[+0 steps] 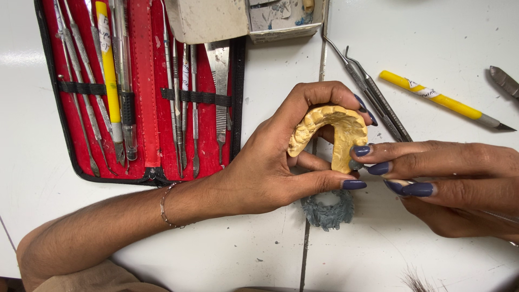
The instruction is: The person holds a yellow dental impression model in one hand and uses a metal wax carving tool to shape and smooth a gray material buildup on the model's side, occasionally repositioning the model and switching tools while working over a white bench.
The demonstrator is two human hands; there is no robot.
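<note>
Bare white table point(421, 254) lies open below the hands. Left hand point(270, 167) pinches a yellow arch-shaped dental cast point(332, 130); right hand point(454, 184), fingers extended, perhaps touches its end.

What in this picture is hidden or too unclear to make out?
- Grey tooth model, head view: upper part hidden behind the left hand.
- Yellow dental cast: underside covered by both hands' fingers.
- Right hand: palm cut off by the right edge.
- Grey box: cut off by the top edge.
</note>
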